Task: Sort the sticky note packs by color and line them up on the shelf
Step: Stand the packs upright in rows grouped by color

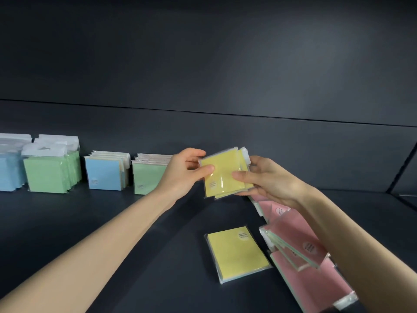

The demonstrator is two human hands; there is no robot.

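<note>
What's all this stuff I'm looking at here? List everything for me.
Blue pack rows: two, blue, standing at the back left, one cut off by the left edge.
Green pack rows: two, green, standing, alternating with the blue.
Held yellow packs: at least two, yellow, in the air between both hands.
Loose yellow pack: one, yellow, flat on the shelf in front.
Pink packs: several, count unclear, pink, overlapping heap at right.
Shelf: one, dark grey, under everything.
Back panel: one, dark grey, behind.
Left hand: one, pinching the yellow packs' left side.
Right hand: one, holding their right side.
</note>
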